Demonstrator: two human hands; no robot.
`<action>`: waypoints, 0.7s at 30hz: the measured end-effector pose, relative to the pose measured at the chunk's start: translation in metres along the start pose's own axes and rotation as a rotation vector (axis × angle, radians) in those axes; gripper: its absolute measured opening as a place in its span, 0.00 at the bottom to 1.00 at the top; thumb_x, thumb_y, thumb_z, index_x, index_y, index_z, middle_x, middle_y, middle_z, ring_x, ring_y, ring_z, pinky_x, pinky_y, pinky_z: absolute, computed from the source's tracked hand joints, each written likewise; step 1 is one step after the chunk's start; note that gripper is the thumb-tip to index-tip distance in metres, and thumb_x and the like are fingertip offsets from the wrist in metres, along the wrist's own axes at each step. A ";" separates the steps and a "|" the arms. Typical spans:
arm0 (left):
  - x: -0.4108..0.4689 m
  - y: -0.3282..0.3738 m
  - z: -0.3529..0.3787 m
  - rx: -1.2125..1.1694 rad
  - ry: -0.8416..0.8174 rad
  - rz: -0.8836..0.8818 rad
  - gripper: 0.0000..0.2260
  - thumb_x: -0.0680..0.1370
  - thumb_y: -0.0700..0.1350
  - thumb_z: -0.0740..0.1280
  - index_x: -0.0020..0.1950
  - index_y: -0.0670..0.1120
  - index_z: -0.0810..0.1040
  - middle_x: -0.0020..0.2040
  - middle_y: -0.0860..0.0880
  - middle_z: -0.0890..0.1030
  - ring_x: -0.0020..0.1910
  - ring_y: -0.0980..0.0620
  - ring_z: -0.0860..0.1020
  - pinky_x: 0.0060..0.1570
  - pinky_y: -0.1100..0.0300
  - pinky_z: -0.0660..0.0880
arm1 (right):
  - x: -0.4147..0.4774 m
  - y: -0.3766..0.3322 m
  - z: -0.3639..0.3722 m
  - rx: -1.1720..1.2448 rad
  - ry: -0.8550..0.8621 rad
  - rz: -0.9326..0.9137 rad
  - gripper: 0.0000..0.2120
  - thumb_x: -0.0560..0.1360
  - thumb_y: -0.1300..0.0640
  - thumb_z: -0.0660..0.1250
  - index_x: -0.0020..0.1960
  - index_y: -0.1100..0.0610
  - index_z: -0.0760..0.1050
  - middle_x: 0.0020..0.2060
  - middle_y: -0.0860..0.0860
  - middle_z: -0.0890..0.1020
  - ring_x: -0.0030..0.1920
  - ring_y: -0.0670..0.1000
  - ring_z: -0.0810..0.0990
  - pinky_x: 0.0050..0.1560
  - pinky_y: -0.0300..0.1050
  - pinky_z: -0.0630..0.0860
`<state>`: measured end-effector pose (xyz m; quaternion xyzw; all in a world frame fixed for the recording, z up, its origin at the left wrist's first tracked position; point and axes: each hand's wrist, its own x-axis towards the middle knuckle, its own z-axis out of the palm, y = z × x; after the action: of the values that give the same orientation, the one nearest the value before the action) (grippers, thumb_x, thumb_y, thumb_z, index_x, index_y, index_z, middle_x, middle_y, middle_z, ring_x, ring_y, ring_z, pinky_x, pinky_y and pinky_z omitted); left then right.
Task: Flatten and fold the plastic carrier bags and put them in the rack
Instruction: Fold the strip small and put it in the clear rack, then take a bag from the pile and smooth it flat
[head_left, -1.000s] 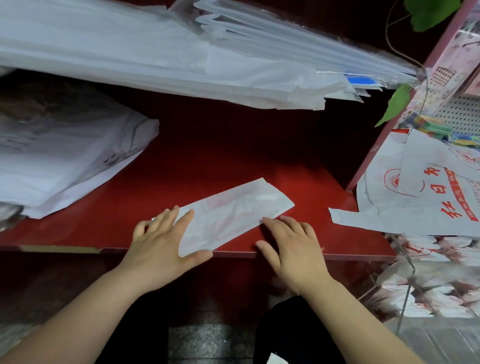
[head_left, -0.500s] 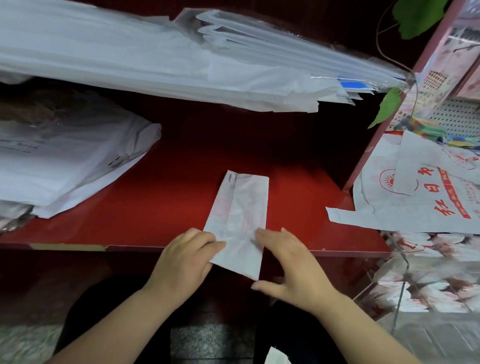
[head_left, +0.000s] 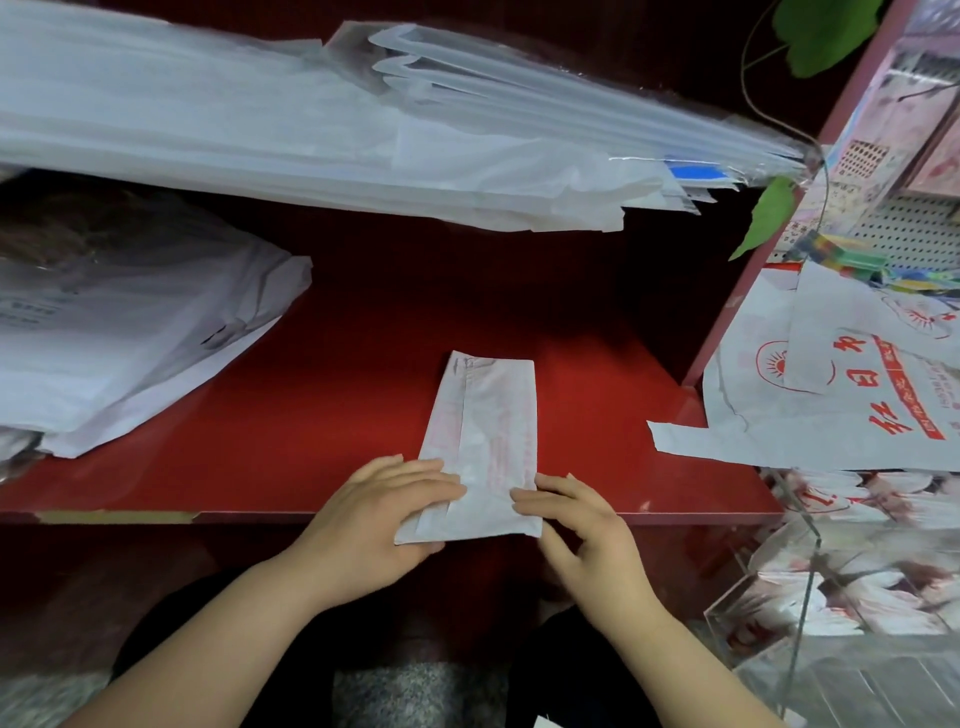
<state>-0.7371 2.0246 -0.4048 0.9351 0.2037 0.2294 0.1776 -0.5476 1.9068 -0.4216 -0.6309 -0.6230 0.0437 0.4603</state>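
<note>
A white carrier bag with faint red print, folded into a long narrow strip (head_left: 488, 431), lies lengthwise on the red shelf (head_left: 311, 415), its near end hanging just over the front edge. My left hand (head_left: 384, 525) rests on the strip's near left corner with straight fingers on top and the thumb under the edge. My right hand (head_left: 576, 525) touches the near right edge with its fingertips. Unfolded white bags with red print (head_left: 852, 395) lie at the right. A clear rack (head_left: 810, 587) below them holds several folded bags.
A thick stack of white and clear plastic bags (head_left: 311, 130) overhangs the back of the shelf. Another pile of white bags (head_left: 119, 338) lies at the left. A pink upright post (head_left: 779, 218) bounds the shelf on the right. Green leaves (head_left: 769, 213) hang beside it.
The folded strip has been turned from lying slantwise to pointing straight away from me and pulled toward the front edge. Both hands have shifted to its near end.
</note>
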 end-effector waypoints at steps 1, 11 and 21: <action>0.001 0.001 -0.001 -0.050 0.032 -0.038 0.24 0.65 0.59 0.61 0.60 0.56 0.75 0.57 0.65 0.72 0.61 0.64 0.68 0.62 0.80 0.50 | 0.000 -0.002 0.000 0.040 0.003 0.054 0.11 0.69 0.49 0.61 0.48 0.43 0.79 0.47 0.29 0.78 0.59 0.31 0.70 0.64 0.26 0.58; 0.020 0.012 -0.009 -0.479 0.083 -0.374 0.11 0.66 0.51 0.73 0.44 0.63 0.75 0.41 0.63 0.81 0.45 0.66 0.77 0.43 0.73 0.70 | 0.016 -0.020 0.002 0.084 0.121 0.407 0.13 0.74 0.60 0.66 0.35 0.44 0.73 0.37 0.43 0.78 0.43 0.45 0.75 0.44 0.28 0.68; 0.032 0.011 0.008 -0.272 0.316 -0.515 0.08 0.72 0.50 0.70 0.49 0.49 0.79 0.21 0.55 0.74 0.35 0.49 0.75 0.51 0.56 0.70 | 0.030 -0.024 0.000 -0.290 0.184 0.491 0.08 0.74 0.55 0.65 0.36 0.50 0.74 0.28 0.45 0.72 0.41 0.49 0.70 0.42 0.39 0.51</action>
<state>-0.7037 2.0277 -0.3952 0.7734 0.4259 0.3441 0.3195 -0.5583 1.9270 -0.3906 -0.8234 -0.4073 0.0069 0.3952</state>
